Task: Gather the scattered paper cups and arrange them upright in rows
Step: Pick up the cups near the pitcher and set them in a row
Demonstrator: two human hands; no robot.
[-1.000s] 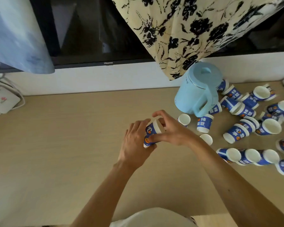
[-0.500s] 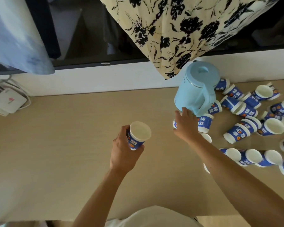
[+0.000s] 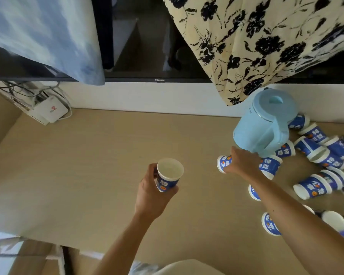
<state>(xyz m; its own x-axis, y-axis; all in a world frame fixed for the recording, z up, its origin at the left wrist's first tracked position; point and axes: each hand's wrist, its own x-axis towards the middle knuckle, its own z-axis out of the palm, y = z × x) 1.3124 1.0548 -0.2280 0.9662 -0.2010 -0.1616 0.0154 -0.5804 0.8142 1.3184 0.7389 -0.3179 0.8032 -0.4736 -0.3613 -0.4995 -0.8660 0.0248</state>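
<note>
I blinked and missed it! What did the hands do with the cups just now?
The right hand let go of the upright cup and reached right to grip a lying cup by the kettle. The left hand now holds the upright cup alone. Kettle and scattered cups stayed.

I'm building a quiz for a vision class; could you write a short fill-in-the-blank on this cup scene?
The left hand holds a blue-and-white paper cup with its mouth facing ____.
The right hand grips a second paper cup lying on its ____.
Most scattered cups lie to the ____ of the light-blue plastic kettle.
Missing: up; side; right.
</note>
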